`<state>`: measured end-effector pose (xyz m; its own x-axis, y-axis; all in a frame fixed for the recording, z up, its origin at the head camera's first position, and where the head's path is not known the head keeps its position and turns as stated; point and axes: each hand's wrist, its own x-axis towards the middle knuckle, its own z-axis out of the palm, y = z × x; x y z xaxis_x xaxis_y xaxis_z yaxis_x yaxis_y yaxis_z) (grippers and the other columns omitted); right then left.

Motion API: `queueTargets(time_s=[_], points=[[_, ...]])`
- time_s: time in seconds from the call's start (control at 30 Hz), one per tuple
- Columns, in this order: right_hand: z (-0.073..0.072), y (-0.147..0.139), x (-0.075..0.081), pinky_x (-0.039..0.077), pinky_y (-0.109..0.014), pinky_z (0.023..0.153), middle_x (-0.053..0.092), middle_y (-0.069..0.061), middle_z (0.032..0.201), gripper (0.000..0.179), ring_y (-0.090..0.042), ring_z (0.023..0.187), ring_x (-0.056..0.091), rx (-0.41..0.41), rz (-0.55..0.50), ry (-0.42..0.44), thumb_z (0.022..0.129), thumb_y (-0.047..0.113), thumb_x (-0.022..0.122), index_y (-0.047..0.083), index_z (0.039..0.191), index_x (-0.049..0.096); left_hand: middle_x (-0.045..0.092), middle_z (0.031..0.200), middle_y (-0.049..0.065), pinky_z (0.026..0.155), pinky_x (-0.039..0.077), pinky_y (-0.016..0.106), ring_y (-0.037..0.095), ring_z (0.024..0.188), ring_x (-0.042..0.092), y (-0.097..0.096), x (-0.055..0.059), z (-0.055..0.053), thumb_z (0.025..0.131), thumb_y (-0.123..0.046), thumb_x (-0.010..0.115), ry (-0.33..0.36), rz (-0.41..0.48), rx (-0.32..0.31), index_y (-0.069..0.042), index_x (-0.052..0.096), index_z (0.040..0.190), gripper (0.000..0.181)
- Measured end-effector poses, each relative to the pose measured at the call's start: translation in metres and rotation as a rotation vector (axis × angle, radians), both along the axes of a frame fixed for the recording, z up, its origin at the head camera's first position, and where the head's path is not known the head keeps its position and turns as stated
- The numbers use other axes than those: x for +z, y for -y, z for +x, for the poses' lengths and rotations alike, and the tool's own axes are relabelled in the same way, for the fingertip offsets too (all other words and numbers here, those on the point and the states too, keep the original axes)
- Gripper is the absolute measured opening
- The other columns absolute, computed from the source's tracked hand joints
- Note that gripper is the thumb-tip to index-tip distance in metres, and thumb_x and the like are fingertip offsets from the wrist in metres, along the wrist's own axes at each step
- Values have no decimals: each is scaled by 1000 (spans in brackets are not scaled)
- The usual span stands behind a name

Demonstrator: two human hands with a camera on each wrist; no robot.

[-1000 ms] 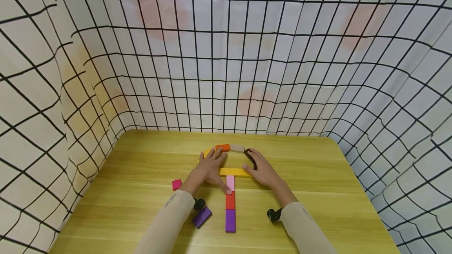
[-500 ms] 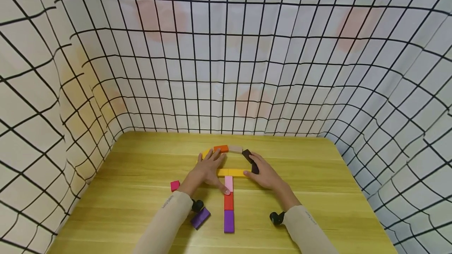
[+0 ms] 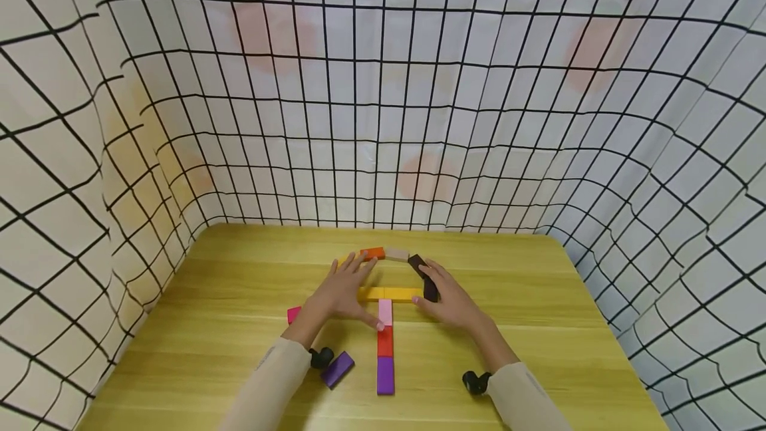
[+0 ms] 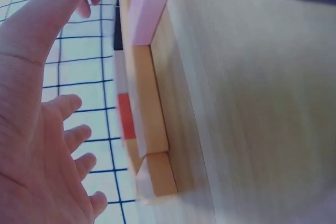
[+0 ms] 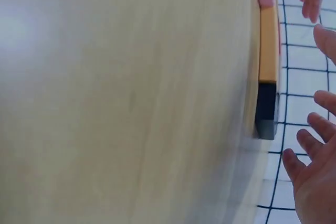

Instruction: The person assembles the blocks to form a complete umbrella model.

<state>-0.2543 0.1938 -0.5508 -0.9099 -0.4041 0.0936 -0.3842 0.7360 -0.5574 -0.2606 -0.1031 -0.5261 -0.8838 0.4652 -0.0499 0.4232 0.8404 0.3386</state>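
Note:
In the head view, several coloured blocks lie joined in an umbrella-like outline. An orange block [image 3: 372, 253], a beige block [image 3: 397, 255] and two black blocks, one at the upper right [image 3: 417, 265] and a lower black block [image 3: 430, 290], form the arc. Below runs a yellow row [image 3: 397, 294], with a pink block [image 3: 385, 312], red block [image 3: 385, 342] and purple block [image 3: 385, 376] forming a stem. My left hand [image 3: 344, 291] spreads over the arc's left side, hiding part of it, thumb near the pink-red joint. Beside the black blocks is my right hand [image 3: 450, 296], fingers loose.
A loose purple block [image 3: 338, 370] lies left of the stem, near the left wrist's black camera [image 3: 322, 358]. A magenta block [image 3: 294, 314] is partly behind the left forearm. Black netting [image 3: 383, 145] over white cloth encloses the wooden table [image 3: 514, 324] at back and sides.
Both hands have drawn slightly apart, the left going left and the right going right. The lower black block has shifted a little towards me, and more of it shows.

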Motion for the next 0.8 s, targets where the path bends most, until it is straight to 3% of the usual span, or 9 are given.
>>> queueTargets(time_s=[0.27, 0.53, 0.8], points=[[24, 4, 5, 35, -66, 118, 21, 1, 173, 86, -35, 156, 28, 42, 18, 5, 93, 59, 68, 21, 162, 34, 21, 172, 11, 126, 15, 66, 46, 157, 17, 19, 3, 27, 59, -77, 86, -63, 139, -40, -17, 25, 165, 137], [49, 14, 10, 36, -65, 117, 24, 2, 172, 87, -33, 156, 30, 100, 36, 16, 90, 62, 70, 25, 161, 37, 22, 172, 2, 118, 33, 68, 40, 158, 20, 35, 3, 61, 63, -71, 88, 16, 253, 17, -33, 24, 165, 127], [62, 25, 5, 37, -65, 116, 22, -1, 172, 87, -34, 155, 31, 198, 15, 16, 90, 58, 72, 25, 161, 36, 28, 170, 1, 115, 39, 67, 35, 155, 28, 36, -1, 87, 73, -63, 86, 72, 326, 37, -33, 32, 163, 109]])
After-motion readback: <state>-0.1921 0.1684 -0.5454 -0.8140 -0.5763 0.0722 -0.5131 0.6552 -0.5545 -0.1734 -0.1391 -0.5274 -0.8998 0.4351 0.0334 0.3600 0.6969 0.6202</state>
